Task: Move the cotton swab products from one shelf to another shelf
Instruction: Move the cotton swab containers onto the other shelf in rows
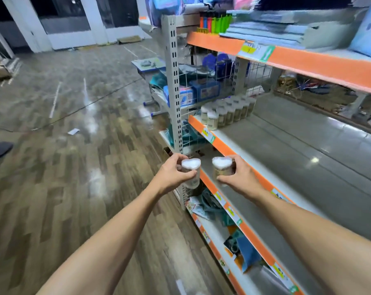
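- Cotton swab jars, two of them heart-shaped with white swab tips showing on top, are held upright side by side in front of the shelving, near its end post.
- The left jar [191, 172] sits in the left hand [173, 173], fingers and thumb wrapped round its upper part.
- The right jar [222, 167] is gripped by the right hand [238, 176], fingers curled behind it and thumb across the front; it hovers over the orange edge of the middle shelf [286, 150].
- More jars [228, 111] stand in rows at the far left end of that same shelf.
- The upper shelf [308, 62] carries coloured lighters [215, 21] and flat packs.
- The wood-pattern floor [74, 167] spreads to the left.
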Action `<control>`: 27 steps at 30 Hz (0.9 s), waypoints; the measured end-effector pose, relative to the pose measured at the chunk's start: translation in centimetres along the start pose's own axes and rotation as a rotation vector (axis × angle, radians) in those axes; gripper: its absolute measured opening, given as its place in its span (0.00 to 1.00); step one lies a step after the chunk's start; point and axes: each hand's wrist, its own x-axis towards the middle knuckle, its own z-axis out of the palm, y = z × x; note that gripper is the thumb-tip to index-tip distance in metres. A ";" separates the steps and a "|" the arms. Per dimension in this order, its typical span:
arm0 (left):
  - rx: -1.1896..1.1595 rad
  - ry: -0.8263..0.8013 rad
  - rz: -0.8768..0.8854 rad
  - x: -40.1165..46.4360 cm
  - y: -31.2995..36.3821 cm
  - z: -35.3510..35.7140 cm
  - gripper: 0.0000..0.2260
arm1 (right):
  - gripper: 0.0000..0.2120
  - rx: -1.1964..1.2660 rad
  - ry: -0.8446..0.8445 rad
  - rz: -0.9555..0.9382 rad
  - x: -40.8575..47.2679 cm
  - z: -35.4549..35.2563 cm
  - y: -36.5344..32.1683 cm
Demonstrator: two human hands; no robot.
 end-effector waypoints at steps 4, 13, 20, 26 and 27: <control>0.071 -0.055 0.047 6.0 1.2 -0.5 0.19 | 0.26 -0.028 0.041 0.055 5.0 -0.8 -0.5; 0.099 -0.210 0.123 15.9 3.3 2.8 0.19 | 0.26 -0.019 0.189 0.159 10.3 -4.2 1.5; 0.171 -0.302 0.218 21.3 6.1 7.2 0.20 | 0.26 -0.080 0.331 0.273 11.8 -6.6 3.1; 0.251 -0.452 0.335 26.6 8.3 10.4 0.21 | 0.26 -0.025 0.436 0.294 14.2 -8.0 4.7; 0.255 -0.486 0.353 27.7 8.8 11.0 0.22 | 0.27 -0.029 0.455 0.305 14.8 -8.2 4.9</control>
